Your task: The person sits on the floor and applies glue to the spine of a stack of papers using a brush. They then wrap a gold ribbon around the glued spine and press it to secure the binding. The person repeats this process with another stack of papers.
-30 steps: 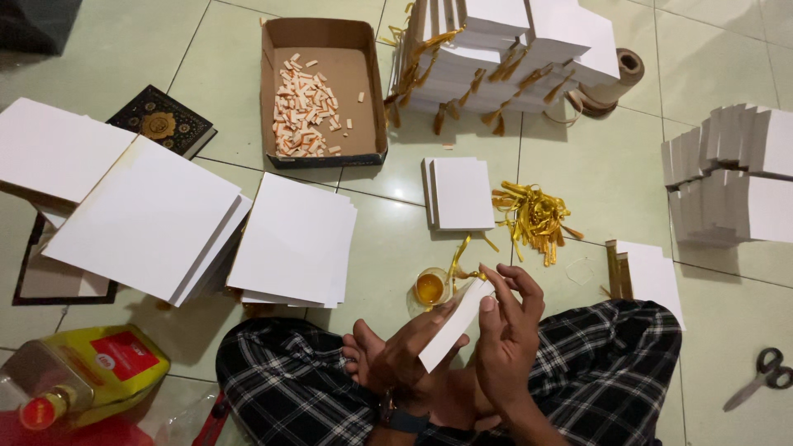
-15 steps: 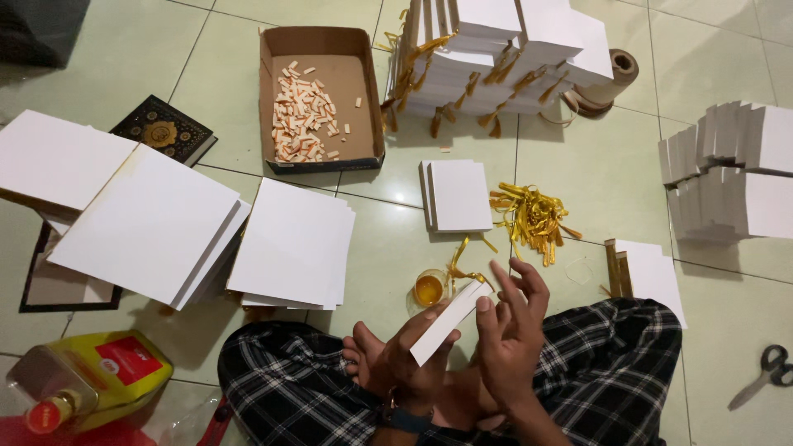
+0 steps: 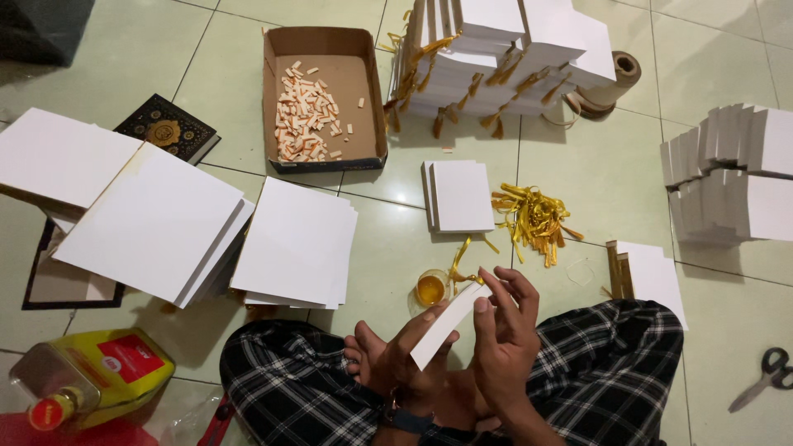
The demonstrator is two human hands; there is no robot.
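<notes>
Tilted lower now, white card (image 3: 446, 324); box (image 3: 273, 99) (holds tabs (image 3: 304, 116)).

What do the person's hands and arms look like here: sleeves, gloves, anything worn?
Both hands are bare, no gloves or rings visible: left hand, right hand. No sleeves reach the wrists. A dark watch or band sits on the left wrist.

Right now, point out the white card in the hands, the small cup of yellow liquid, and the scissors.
white card (image 3: 446, 324), head view, on the middle of its white face.
small cup of yellow liquid (image 3: 429, 289), head view, on the yellow liquid inside.
scissors (image 3: 770, 368), head view, on the black handle loops.
</notes>
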